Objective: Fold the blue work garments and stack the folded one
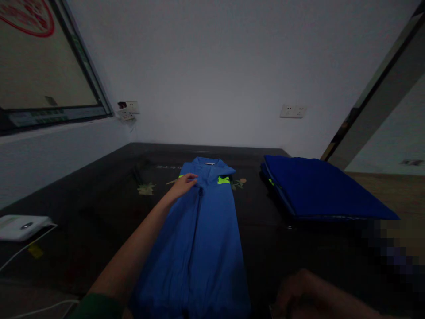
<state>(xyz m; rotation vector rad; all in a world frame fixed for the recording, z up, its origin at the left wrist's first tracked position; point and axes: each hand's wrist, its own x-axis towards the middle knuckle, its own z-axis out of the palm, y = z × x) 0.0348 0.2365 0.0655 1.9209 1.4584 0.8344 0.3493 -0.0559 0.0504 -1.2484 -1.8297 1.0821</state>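
Note:
A blue zip-front jacket (212,230) with a collar and yellow-green strips lies folded lengthwise on the dark table, its collar toward the wall. My left hand (184,184) is at the upper chest of the jacket, left of the zipper, with fingers stretched out and nothing held between them. Low on the right, my right hand (299,290) is dark and blurred, beside the jacket's lower right edge. Its fingers look bent, but whether they hold anything is hidden in shadow.
A folded stack of darker blue cloth (318,188) lies on the right of the table (109,177). At the left edge sits a white device (25,227) with a white cable. Wall sockets (292,111) are behind the table, and a window (49,66) is at upper left.

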